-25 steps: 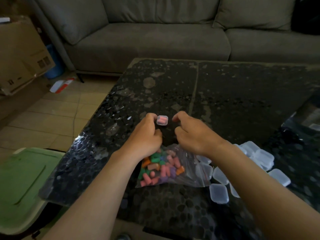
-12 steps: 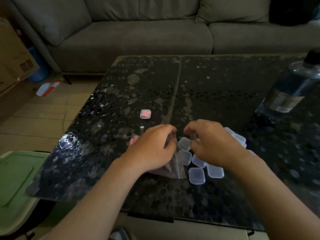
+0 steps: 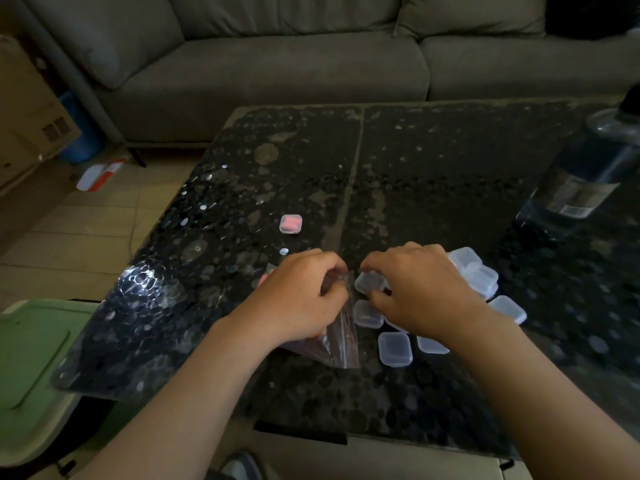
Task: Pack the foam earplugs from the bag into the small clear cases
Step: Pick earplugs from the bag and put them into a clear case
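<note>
**Now: one hand on the bag, the other on a case**

Here both hands work close together at the near edge of the dark table. The left hand is curled, its fingers gripping the crumpled clear bag, which sticks out from under the palm toward the person. The bag's contents are hidden by the hand.

Just beside its fingertips, the right hand pinches a small clear case between thumb and bent fingers, low over the table. More empty cases lie scattered below and to the outer side of the right hand, some touching one another and partly under the wrist.

Beyond the left hand's knuckles, apart from both hands, a filled case sits closed on the table with pink earplugs inside. Far off past the right hand stands a dark bottle.
</note>
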### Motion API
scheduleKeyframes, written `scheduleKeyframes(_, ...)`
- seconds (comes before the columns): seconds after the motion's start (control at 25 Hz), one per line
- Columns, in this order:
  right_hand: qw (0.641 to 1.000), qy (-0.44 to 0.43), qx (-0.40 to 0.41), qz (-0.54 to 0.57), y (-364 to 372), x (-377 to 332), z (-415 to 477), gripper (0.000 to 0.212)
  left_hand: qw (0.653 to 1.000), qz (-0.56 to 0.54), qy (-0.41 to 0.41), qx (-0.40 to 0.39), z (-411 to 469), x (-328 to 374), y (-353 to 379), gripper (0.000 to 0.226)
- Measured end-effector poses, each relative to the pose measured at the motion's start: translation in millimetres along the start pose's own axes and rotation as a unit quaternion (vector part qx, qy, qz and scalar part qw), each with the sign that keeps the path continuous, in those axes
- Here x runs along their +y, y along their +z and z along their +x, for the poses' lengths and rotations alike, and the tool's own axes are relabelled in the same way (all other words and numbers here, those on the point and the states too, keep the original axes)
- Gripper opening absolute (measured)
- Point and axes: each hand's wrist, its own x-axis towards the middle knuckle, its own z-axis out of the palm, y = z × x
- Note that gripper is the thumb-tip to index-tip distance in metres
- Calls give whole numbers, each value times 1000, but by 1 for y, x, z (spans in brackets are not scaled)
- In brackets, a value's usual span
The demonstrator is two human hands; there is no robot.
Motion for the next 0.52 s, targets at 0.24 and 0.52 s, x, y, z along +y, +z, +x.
scheduleKeyframes(0.24,961,39,74,262,-2,3,-5,26,988,-27,121,97,0,-5,1,23)
scheduleKeyframes(0.52,894,52,98,435,-11,-1,-8,18,957,-84,213,180,-2,-4,-1,22)
